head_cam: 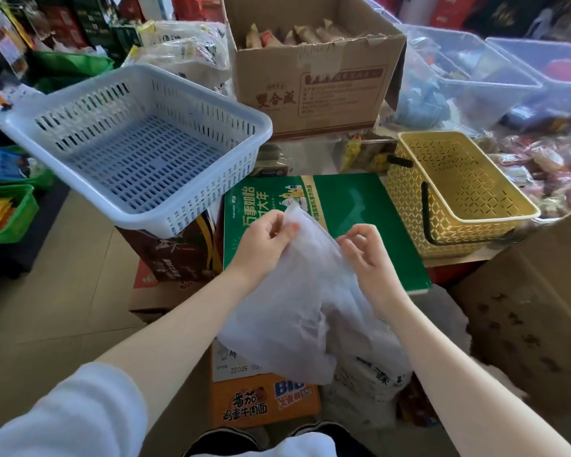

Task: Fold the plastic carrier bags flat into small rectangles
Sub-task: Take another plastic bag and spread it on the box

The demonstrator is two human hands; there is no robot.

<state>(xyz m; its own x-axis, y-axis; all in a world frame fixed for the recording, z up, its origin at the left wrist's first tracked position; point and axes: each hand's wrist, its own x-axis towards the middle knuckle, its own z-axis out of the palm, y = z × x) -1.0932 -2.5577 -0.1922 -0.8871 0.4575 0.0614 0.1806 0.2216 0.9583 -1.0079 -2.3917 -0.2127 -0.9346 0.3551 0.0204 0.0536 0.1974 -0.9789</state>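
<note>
A translucent white plastic carrier bag (297, 301) hangs loose in front of me, above the near edge of a green carton (360, 206). My left hand (264, 239) pinches the bag's upper corner between thumb and fingers. My right hand (366, 255) has its fingers curled at the bag's right edge and holds the plastic there. The bag's lower part droops crumpled over a heap of further printed white bags (370, 384) below my arms.
A pale blue slotted basket (192, 212) sits tilted at the left on a brown box. A yellow basket (406, 192) with black handles stands to the right of the green carton. An open cardboard box (314, 90) of snacks is behind. Clear bins (475, 77) line the far right.
</note>
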